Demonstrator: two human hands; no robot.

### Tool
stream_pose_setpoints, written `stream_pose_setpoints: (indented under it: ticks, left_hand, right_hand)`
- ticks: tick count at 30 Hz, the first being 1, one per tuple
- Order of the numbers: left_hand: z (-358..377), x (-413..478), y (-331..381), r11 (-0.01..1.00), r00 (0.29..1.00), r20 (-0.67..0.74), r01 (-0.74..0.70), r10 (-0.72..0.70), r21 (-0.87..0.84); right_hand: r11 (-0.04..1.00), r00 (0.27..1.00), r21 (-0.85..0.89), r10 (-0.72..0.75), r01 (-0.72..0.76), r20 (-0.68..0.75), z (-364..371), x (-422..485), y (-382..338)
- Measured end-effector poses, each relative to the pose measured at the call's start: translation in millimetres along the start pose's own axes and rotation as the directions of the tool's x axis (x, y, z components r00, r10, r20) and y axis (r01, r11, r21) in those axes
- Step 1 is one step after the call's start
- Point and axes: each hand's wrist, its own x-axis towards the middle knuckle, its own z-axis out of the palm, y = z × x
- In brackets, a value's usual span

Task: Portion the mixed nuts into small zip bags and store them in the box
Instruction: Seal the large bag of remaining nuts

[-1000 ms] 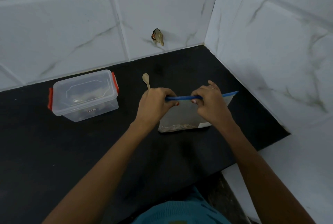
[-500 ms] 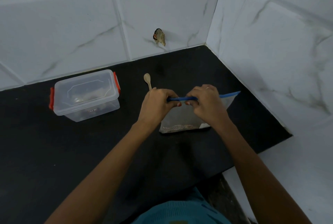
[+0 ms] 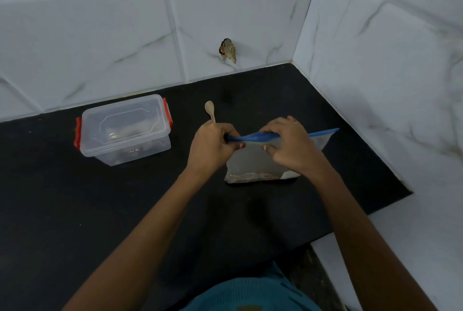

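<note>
Black stone counter [image 3: 100, 210] runs into the tiled corner, and a clear zip bag [image 3: 253, 165] stands upright on it, near the right-hand wall. Both hands pinch the bag's blue zip strip [image 3: 323, 132]: the left hand [image 3: 213, 146] grips its left end with curled fingers, and the right hand [image 3: 288, 145] pinches it just beside, around the middle. The strip's right end pokes out free. Brownish nuts [image 3: 250, 176] lie along the bag's bottom. A wooden spoon [image 3: 209, 108] sticks up behind the left hand; I can't tell whether the fingers hold it. Well to the left sits a clear plastic box [image 3: 125, 130], its lid on and a red clip at each end.
</note>
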Motion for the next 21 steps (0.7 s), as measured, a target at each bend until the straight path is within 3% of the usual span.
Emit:
stream_pose_setpoints:
  ticks: [5,10,21]
  left_hand:
    - [-4,-1,4,0.998,0.999,0.022,-0.039,0.04,-0.044]
    - [-4,-3,-1,0.996,0.996,0.069,-0.055,0.059,-0.069]
    - [-5,-16,-15,0.93,1.0,0.013,0.003,0.002,-0.367]
  right_hand:
    - [0.998,0.998,-0.029,-0.055,0.056,0.023,1,3,-10]
    - [1.0,1.0,0.013,-0.016,0.016,-0.009,7,6,-15]
    - [0.993,1.0,0.112,0.024,-0.025,0.016,2,5,-15]
